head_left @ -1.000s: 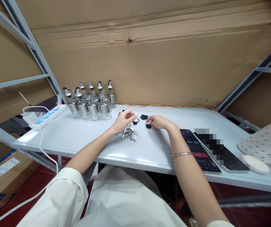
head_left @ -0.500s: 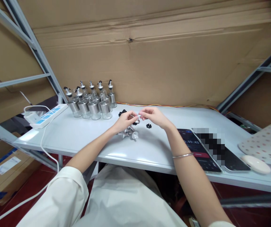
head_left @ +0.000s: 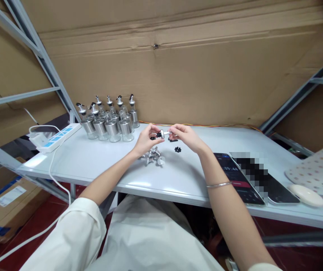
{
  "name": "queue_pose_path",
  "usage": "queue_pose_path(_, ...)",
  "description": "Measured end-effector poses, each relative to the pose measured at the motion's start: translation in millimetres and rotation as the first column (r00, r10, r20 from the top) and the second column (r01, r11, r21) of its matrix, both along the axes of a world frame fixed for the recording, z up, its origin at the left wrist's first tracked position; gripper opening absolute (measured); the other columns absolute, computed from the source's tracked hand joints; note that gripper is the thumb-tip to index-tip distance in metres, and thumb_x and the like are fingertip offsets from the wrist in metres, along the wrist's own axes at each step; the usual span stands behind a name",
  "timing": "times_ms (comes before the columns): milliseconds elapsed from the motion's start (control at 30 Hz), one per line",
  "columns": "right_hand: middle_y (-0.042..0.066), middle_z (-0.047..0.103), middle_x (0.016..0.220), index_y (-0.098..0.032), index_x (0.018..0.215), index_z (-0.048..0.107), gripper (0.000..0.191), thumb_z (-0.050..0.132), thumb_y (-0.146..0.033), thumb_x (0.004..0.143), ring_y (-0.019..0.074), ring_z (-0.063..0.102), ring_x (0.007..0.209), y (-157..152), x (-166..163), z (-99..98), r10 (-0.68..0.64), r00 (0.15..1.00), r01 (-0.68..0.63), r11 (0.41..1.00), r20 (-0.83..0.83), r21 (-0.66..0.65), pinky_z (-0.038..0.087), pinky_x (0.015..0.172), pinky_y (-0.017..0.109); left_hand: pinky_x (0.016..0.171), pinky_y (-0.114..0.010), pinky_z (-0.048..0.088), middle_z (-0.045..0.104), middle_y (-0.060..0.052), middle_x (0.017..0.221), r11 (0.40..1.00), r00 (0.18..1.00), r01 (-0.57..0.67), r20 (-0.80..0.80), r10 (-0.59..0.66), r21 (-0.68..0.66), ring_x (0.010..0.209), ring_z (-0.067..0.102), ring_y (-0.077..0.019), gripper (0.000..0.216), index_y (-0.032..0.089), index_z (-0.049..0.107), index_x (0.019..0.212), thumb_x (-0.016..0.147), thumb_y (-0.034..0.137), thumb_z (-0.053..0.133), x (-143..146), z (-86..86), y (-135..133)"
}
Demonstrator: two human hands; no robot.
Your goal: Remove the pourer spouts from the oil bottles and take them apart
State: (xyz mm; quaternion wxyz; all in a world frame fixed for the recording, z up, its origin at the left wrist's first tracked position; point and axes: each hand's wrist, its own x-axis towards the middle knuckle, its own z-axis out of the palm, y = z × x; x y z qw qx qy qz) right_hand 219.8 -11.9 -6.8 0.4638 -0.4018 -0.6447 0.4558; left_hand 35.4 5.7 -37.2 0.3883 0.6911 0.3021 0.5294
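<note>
Between my two hands, held sideways above the table, is a pour spout (head_left: 163, 134) with a silver body and a black stopper end. My left hand (head_left: 147, 140) is closed on its black end. The fingers of my right hand (head_left: 184, 136) pinch the narrow silver tip. Just below my left hand lies a small pile of loose silver spout tops (head_left: 152, 156). A cluster of small black parts (head_left: 178, 149) rests on the table under my right hand, and more black pieces (head_left: 173, 140) are partly hidden behind its fingers.
Glass bottles with steel sleeves (head_left: 112, 130) stand at the back left, several with spouts fitted. A white power strip (head_left: 61, 138) lies left of them. On the right are a phone showing a timer (head_left: 238, 180), a second dark device (head_left: 279, 190) and a pale oval object (head_left: 306, 195).
The spout has turned so its black stopper end and silver tip now show between my hands. Both hands have shifted slightly, uncovering more of the loose spout tops.
</note>
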Motion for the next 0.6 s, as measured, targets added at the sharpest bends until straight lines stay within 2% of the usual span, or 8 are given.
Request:
queue_pose_path(100,0.001,0.059,0.069,-0.017,0.078,0.059,0.038,0.069,-0.052,0.067,0.0126,0.056,0.067,-0.6,-0.6,-0.4,0.038,0.998,-0.038,0.999,0.056,-0.003,0.046,0.069,0.029,0.076,-0.028,0.047,0.057,-0.001,0.084,1.000,1.000,0.006,-0.015,-0.005,0.029,0.082,0.057,-0.0129,0.036,0.015,0.053,0.081,0.057,0.024,0.079,-0.3,0.0,-0.3)
queue_pose_path(233,0.001,0.059,0.070,-0.016,0.080,0.061,0.041,0.072,-0.052,0.064,0.0135,0.054,0.067,-0.6,1.8,-0.8,0.108,0.981,-0.104,0.994,0.163,-0.033,0.044,0.070,0.030,0.075,-0.028,0.049,0.058,-0.003,0.087,0.996,0.998,0.060,-0.013,-0.059,0.061,0.081,0.058,-0.0126,0.034,0.014,0.058,0.085,0.060,0.025,0.078,-0.8,0.9,-0.9)
queue_pose_path(400,-0.001,0.051,0.063,-0.015,0.075,0.058,0.040,0.064,-0.055,0.072,0.0110,0.047,0.062,-2.0,3.6,-0.3,0.139,0.967,-0.134,0.990,0.211,-0.037,0.038,0.063,0.027,0.075,-0.026,0.049,0.060,-0.007,0.098,0.989,0.993,0.113,-0.044,-0.109,0.092,0.086,0.059,-0.0139,0.030,0.014,0.062,0.094,0.070,0.030,0.071,-2.5,-0.4,1.6)
queue_pose_path(500,-0.004,0.042,0.061,-0.016,0.069,0.052,0.041,0.061,-0.055,0.075,0.0074,0.038,0.055,-4.1,0.9,-0.4,0.195,0.969,-0.179,0.978,0.155,-0.110,0.036,0.060,0.026,0.069,-0.024,0.047,0.061,-0.007,0.095,0.993,0.994,0.065,-0.098,-0.055,0.101,0.080,0.058,-0.0126,0.028,0.014,0.061,0.096,0.079,0.036,0.062,-2.1,-3.9,1.4)
queue_pose_path(600,-0.007,0.031,0.061,-0.017,0.069,0.048,0.040,0.061,-0.054,0.076,0.0051,0.025,0.051,-6.8,-3.3,0.6,0.295,0.954,-0.279,0.935,0.046,-0.220,0.031,0.054,0.024,0.066,-0.024,0.045,0.061,-0.005,0.087,0.987,0.982,0.004,-0.188,0.026,0.159,0.073,0.056,-0.0113,0.031,0.014,0.059,0.098,0.088,0.041,0.049,-0.7,-7.7,-1.0)
